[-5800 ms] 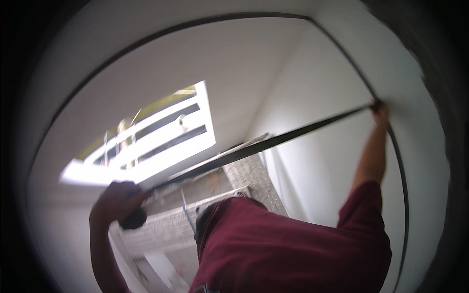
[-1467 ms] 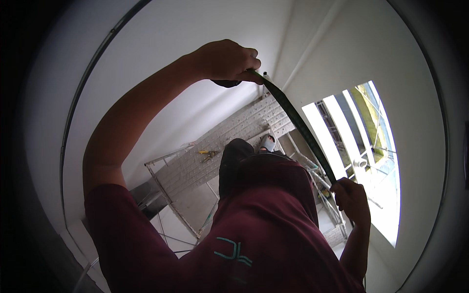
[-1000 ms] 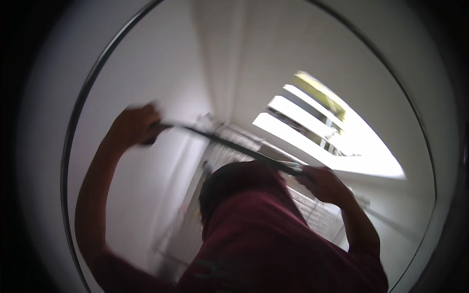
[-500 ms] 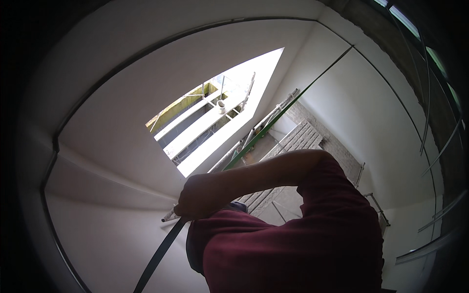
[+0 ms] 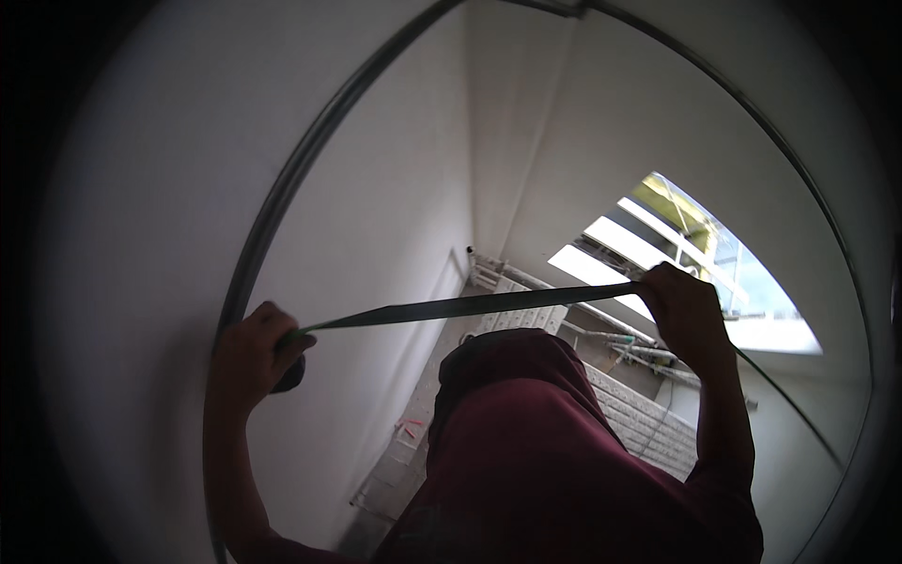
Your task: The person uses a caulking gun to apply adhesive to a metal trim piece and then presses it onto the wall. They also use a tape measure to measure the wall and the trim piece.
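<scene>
A flat dark green strip (image 5: 479, 303) stretches between my two hands, rising slightly to the right. My left hand (image 5: 252, 352) is closed on its left end, close against the white wall. Just below those fingers shows a dark rounded thing (image 5: 290, 377), too dark to name. My right hand (image 5: 678, 310) pinches the strip farther along, in front of the window opening. Past this hand, a thin length of the strip (image 5: 789, 402) runs down to the right.
A dark channel-like line (image 5: 272, 207) runs along the white walls (image 5: 376, 179). The window opening (image 5: 601, 268) is at the right. Below me are scaffold planks (image 5: 639, 414) and metal poles (image 5: 620, 340). Red bits (image 5: 412, 430) lie low on the left.
My view has swung left, so the window now sits on the right. My left hand has come into view, and the strip now spans across in front of my chest.
</scene>
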Action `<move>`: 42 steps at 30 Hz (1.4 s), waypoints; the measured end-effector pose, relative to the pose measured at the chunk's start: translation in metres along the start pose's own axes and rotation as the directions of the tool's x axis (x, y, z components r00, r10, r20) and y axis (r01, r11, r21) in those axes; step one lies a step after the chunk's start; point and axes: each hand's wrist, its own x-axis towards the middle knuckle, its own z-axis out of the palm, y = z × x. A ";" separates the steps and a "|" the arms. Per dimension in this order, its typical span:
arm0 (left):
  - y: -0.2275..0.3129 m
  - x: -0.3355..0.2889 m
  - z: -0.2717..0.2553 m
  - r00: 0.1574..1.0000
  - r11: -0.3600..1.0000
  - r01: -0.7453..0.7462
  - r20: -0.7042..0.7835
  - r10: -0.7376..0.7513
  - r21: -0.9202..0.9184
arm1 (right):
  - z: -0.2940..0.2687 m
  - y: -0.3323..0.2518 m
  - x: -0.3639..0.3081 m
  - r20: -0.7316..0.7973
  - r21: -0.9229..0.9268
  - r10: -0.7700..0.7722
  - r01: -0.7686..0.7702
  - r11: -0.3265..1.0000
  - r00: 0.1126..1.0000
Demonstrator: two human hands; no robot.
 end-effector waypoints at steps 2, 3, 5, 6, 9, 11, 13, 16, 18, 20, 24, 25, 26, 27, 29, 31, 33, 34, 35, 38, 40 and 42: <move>-0.017 -0.013 0.002 0.998 0.998 0.060 -0.007 -0.060 -0.024 | 0.002 0.003 0.020 -0.022 -0.006 0.021 -0.021 1.000 1.000; -0.031 -0.027 0.002 0.992 0.992 0.125 0.013 -0.125 -0.035 | 0.000 -0.001 0.032 -0.024 0.007 0.061 -0.060 0.998 0.998; -0.041 -0.052 0.005 0.975 0.973 0.223 0.003 -0.223 -0.052 | -0.004 0.006 0.047 -0.086 0.010 0.077 -0.077 0.997 0.993; -0.038 -0.067 0.007 0.965 0.964 0.259 -0.029 -0.261 -0.060 | -0.010 0.015 0.052 -0.069 -0.005 0.105 -0.105 0.994 0.992; -0.026 -0.115 0.012 0.936 0.945 0.320 -0.131 -0.326 -0.063 | -0.030 0.035 0.056 -0.036 -0.048 0.163 -0.165 0.985 0.986; -0.013 -0.144 0.007 0.919 0.937 0.348 -0.189 -0.346 -0.025 | -0.040 0.053 0.051 -0.069 -0.036 0.141 -0.144 0.989 0.988; 0.003 -0.167 0.004 0.865 0.893 0.437 -0.223 -0.449 -0.105 | -0.052 0.063 0.040 -0.062 -0.009 0.156 -0.157 0.988 0.986; 0.018 -0.171 0.004 0.817 0.861 0.490 -0.273 -0.508 -0.135 | -0.058 0.056 0.034 -0.030 0.011 0.134 -0.134 0.991 0.991; 0.036 -0.150 0.002 0.773 0.819 0.543 -0.269 -0.574 -0.187 | -0.057 0.056 0.030 -0.053 -0.002 0.048 -0.049 0.999 0.997; 0.053 -0.121 0.002 0.758 0.798 0.555 -0.253 -0.601 -0.236 | -0.056 0.050 0.023 -0.033 -0.022 0.035 -0.035 0.999 0.999; 0.088 -0.084 -0.009 0.758 0.808 0.559 -0.281 -0.589 -0.184 | -0.065 0.033 0.011 0.055 0.011 0.065 -0.066 0.998 0.996; 0.094 -0.080 -0.012 0.750 0.801 0.576 -0.284 -0.597 -0.162 | -0.065 0.028 0.009 0.065 0.026 0.051 -0.053 0.998 0.997; 0.095 -0.072 -0.014 0.737 0.788 0.593 -0.283 -0.614 -0.166 | -0.066 0.024 0.004 0.069 0.030 0.054 -0.056 0.998 0.996; 0.096 -0.064 -0.015 0.725 0.775 0.608 -0.281 -0.630 -0.169 | -0.060 0.029 -0.001 -0.011 0.042 -0.032 0.032 0.999 0.999; 0.095 -0.052 -0.019 0.699 0.745 0.650 -0.268 -0.663 -0.151 | -0.065 0.028 -0.006 0.018 0.041 -0.035 0.035 0.999 0.999; 0.094 -0.046 -0.024 0.663 0.704 0.698 -0.256 -0.704 -0.130 | -0.068 0.023 -0.007 0.070 0.036 -0.039 0.036 0.999 0.997; 0.086 -0.044 -0.025 0.648 0.688 0.723 -0.289 -0.704 -0.055 | -0.069 0.019 -0.009 0.102 0.043 -0.046 0.042 0.998 0.994; 0.081 -0.042 -0.023 0.647 0.689 0.724 -0.309 -0.697 -0.039 | -0.069 0.017 -0.008 0.119 0.041 -0.049 0.045 0.998 0.992; 0.076 -0.038 -0.022 0.648 0.692 0.721 -0.328 -0.687 -0.024 | -0.071 0.017 -0.010 0.087 0.031 -0.078 0.076 0.997 0.993; 0.077 -0.025 -0.028 0.619 0.656 0.752 -0.266 -0.739 -0.070 | -0.070 0.019 -0.012 0.089 0.011 -0.078 0.078 0.997 0.993; 0.074 -0.022 -0.027 0.613 0.653 0.752 -0.269 -0.743 -0.089 | -0.070 0.013 -0.011 0.096 0.022 -0.063 0.062 0.998 0.993; 0.072 -0.018 -0.027 0.643 0.688 0.723 -0.303 -0.703 -0.060 | -0.072 0.011 -0.010 0.115 0.029 -0.043 0.040 0.999 0.992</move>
